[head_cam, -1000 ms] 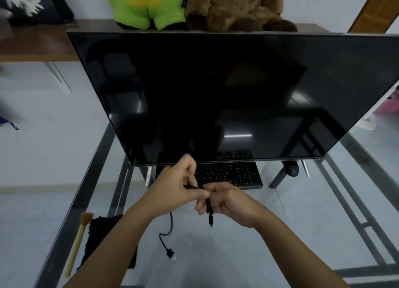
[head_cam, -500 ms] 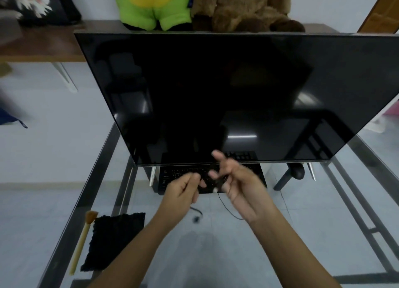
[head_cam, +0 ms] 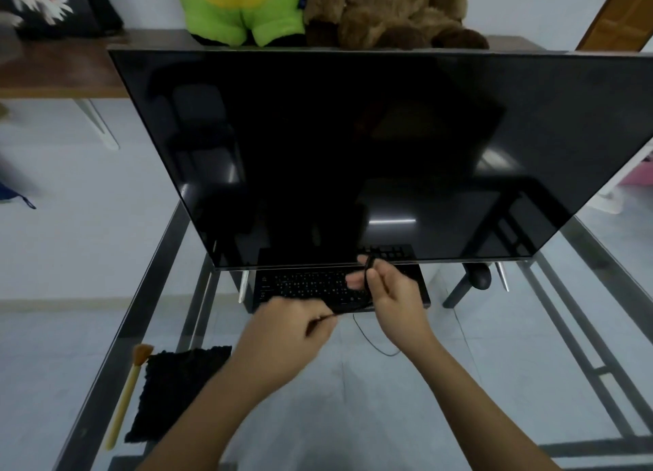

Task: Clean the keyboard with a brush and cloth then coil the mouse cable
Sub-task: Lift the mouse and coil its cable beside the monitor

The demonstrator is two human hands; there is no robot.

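My left hand [head_cam: 287, 324] pinches a stretch of the thin black mouse cable [head_cam: 374, 345] just in front of the black keyboard [head_cam: 304, 287]. My right hand [head_cam: 392, 290] is raised over the keyboard's right half, with cable loops wound around its fingers. A slack length of cable hangs in a curve below the right wrist. The black mouse [head_cam: 480, 276] sits on the glass under the monitor's right corner. A yellow-handled brush [head_cam: 127, 393] and a black cloth [head_cam: 176, 389] lie at the lower left.
A large dark monitor [head_cam: 371, 152] stands on the glass table [head_cam: 530, 382], overhanging the keyboard's back. Plush toys sit on a wooden shelf [head_cam: 63, 71] behind it. The table's metal frame runs along both sides.
The hands have moved up and forward from the table's middle to the keyboard. The dangling plug end is gone from view, and the cable now wraps my right fingers.
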